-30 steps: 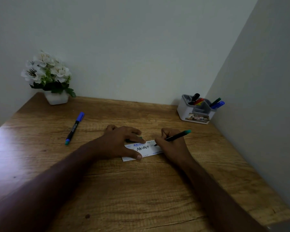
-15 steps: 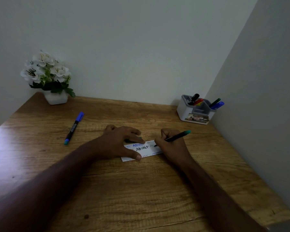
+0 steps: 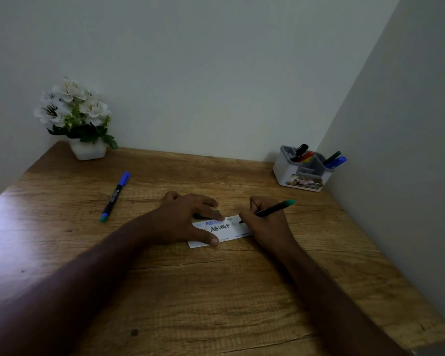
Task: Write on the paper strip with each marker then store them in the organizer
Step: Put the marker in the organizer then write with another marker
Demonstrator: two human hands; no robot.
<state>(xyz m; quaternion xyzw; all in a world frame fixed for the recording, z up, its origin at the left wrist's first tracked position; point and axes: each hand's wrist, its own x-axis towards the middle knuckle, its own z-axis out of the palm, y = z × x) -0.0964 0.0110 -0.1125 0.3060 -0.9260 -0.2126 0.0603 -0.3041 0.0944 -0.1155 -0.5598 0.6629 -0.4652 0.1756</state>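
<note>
The white paper strip (image 3: 222,231), already lettered in blue and black, is lying flat on the wooden worktop (image 3: 216,291) between your hands. Your left hand (image 3: 188,219) is pressing it down with straight fingers, while your right hand (image 3: 265,222) is gripping the black, green-ended marker (image 3: 270,209), its tip on the strip. You are writing now; next, cap it for the white organizer (image 3: 302,169) at the back right. The blue-capped marker (image 3: 115,196) is waiting on the left.
</note>
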